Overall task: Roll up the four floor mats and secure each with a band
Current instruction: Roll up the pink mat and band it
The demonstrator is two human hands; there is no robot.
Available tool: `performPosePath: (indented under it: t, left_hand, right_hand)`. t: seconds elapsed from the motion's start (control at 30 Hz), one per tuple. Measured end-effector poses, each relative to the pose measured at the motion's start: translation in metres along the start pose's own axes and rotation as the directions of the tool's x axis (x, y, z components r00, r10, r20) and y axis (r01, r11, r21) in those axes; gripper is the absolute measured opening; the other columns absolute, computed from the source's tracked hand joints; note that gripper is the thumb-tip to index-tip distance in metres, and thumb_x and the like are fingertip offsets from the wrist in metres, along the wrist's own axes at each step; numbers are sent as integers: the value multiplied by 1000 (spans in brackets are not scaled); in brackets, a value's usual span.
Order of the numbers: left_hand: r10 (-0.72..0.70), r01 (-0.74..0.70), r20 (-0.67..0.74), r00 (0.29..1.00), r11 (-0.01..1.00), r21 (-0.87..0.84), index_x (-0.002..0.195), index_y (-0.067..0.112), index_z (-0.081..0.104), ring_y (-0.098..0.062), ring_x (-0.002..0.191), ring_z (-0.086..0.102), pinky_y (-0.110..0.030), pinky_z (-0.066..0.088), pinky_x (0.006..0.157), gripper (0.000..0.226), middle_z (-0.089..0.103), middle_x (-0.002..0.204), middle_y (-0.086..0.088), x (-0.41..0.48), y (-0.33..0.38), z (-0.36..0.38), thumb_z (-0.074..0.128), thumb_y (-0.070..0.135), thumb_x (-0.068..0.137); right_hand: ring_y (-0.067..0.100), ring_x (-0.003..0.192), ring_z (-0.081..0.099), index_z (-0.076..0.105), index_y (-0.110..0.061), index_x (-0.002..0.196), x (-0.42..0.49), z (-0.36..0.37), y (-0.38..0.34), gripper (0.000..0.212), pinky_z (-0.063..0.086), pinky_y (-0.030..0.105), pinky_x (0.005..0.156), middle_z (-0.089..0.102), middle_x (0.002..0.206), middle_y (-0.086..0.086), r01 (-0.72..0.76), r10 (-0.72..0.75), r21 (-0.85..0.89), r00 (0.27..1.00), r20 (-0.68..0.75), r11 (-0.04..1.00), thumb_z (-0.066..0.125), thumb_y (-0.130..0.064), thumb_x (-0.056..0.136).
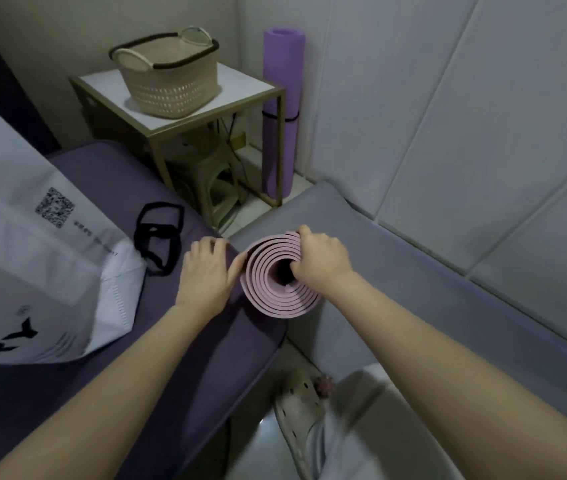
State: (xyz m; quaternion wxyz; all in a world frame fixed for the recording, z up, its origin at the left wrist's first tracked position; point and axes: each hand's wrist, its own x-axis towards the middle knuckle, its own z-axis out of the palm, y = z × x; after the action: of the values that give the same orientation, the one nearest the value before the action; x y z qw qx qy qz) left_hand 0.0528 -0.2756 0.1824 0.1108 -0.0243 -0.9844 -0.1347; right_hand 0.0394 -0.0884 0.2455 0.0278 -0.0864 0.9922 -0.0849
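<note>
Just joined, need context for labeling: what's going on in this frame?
A person is handling a rolled pink mat stood on end. The right hand grips its rim and reaches into the core, while the left hand rests against its side. No band is on it yet. Loose black bands lie just to the left on a dark purple surface. A purple mat stands in the corner, already rolled and banded.

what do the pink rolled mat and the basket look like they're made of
Pink mat: looks like soft matte foam; thick layers coil smoothly without creasing. Basket: probably moulded beige plastic, going by its regular perforated lower wall; the dark rim trim could be rope.
</note>
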Motion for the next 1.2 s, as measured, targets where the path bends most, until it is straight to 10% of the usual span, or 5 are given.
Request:
performPosePath:
  t: [0.2, 0.4, 0.7, 1.2]
  left_hand:
    - [-300, 297, -7, 954, 947, -119, 137, -1, 38, -41, 125, 36, -50, 29, 101, 47, 34, 143, -27, 5, -24, 11, 38, 29, 101]
    - [-479, 484, 295, 827, 873, 61, 147, -7, 2, -38, 135, 27, -42, 30, 107, 73, 18, 150, -26, 5, -48, 19, 47, 24, 98]
    - [-276, 324, 238, 931, 926, -194, 103, -1, 52, -35, 92, 55, -40, 42, 70, 22, 58, 106, -22, 7, -26, 17, 36, 14, 100]
    - [107, -163, -125, 986, 749, -642, 99, 4, 60, -30, 94, 60, -36, 44, 78, 19, 67, 101, -14, 49, 181, -65, 42, 11, 98]
  right_hand:
    - [36, 101, 58, 43, -7, 122, 15, -5, -14, 39, 38, 34, 67, 62, 109, 15, -3, 4, -34, 1000, 24, 999, 56, -18, 86]
    - [36, 99, 59, 42, -8, 122, 13, -1, -14, 41, 38, 33, 66, 62, 108, 14, -9, 10, -43, 1000, 26, 999, 56, -19, 86]
    - [38, 99, 58, 40, -7, 121, 5, 1, 1, 39, 43, 37, 69, 62, 108, 15, -53, 53, -2, 998, 22, 999, 55, -18, 86]
    - [41, 103, 57, 48, -9, 114, -43, -94, 114, 35, 42, 38, 78, 61, 111, 21, -260, 247, -45, 949, -198, 965, 57, -25, 83]
